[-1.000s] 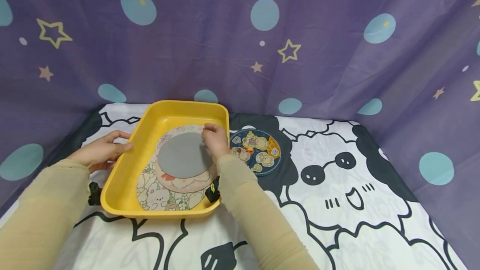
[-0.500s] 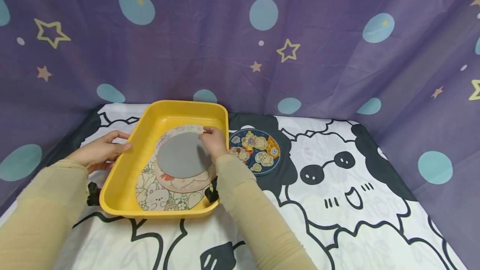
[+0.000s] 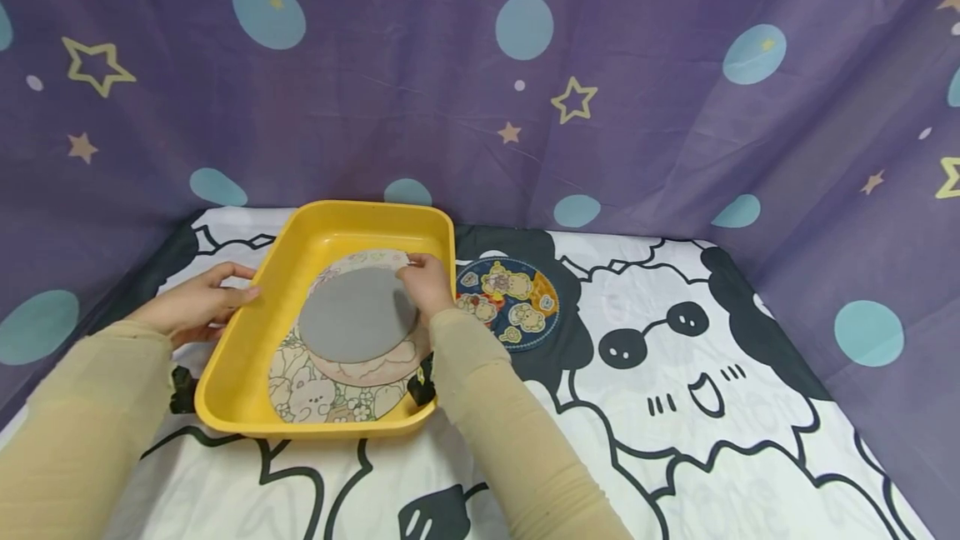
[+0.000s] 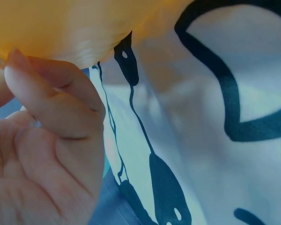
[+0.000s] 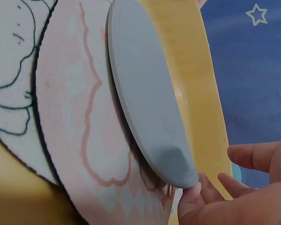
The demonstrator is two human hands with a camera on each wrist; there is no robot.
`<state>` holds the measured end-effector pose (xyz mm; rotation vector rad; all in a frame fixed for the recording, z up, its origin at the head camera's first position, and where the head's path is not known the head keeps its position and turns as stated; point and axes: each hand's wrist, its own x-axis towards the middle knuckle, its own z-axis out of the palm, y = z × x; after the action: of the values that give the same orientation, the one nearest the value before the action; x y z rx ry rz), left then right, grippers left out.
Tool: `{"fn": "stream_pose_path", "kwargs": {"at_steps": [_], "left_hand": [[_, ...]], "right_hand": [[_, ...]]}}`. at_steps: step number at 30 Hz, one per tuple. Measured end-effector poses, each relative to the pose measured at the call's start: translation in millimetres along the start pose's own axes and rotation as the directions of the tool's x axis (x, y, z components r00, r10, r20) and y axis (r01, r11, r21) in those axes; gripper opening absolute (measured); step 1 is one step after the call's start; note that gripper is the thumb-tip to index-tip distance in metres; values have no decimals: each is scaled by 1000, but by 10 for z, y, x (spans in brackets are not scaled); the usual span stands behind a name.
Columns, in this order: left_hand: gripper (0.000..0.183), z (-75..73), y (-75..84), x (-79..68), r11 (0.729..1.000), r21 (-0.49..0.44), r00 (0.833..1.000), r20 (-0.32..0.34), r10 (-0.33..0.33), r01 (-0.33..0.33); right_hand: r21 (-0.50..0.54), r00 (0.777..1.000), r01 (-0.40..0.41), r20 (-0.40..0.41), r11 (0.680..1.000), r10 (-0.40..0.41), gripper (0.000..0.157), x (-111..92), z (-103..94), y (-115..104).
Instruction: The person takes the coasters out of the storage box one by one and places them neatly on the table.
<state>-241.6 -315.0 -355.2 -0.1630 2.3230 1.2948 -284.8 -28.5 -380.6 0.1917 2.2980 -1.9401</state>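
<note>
A yellow tray (image 3: 243, 357) stands on the left side of the cloth; my left hand (image 3: 198, 302) grips its left rim, the fingertips against the yellow wall (image 4: 79, 28) in the left wrist view. Inside the tray, round pieces lie stacked: a large cartoon-print mat (image 3: 303, 398), a smaller pink mat (image 3: 363, 373) and a plain grey disc (image 3: 356, 315) on top. My right hand (image 3: 427, 282) pinches the grey disc at its far right edge. In the right wrist view a shadowed gap shows between the grey disc (image 5: 143, 93) and the pink mat (image 5: 75, 103).
Right of the tray lies a round dark blue mat (image 3: 513, 307) with cartoon bears. A white cloth (image 3: 675, 457) with black sheep drawings covers the surface. A purple curtain (image 3: 375, 107) with stars and dots hangs behind. A black device (image 3: 422, 382) sits at the right wrist.
The grey disc has shifted left and its left side has lifted from the pink mat. Both hands and the tray stay nearly in place.
</note>
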Motion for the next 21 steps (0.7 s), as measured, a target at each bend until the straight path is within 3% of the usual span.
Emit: {"fn": "stream_pose_path", "kwargs": {"at_steps": [7,15,21], "left_hand": [[66,-7,-18,18,1000,-6,1000,3,4,-4],[66,-8,-20,13,1000,-7,1000,-2,-2,2],[67,-3,-9,-5,1000,-2,1000,-1,3,-3]], "right_hand": [[71,999,-46,21,996,45,44,17,-3,7],[-2,993,-50,109,999,50,41,-27,-18,-6],[40,978,-95,192,995,86,38,-58,-12,-2]]}}
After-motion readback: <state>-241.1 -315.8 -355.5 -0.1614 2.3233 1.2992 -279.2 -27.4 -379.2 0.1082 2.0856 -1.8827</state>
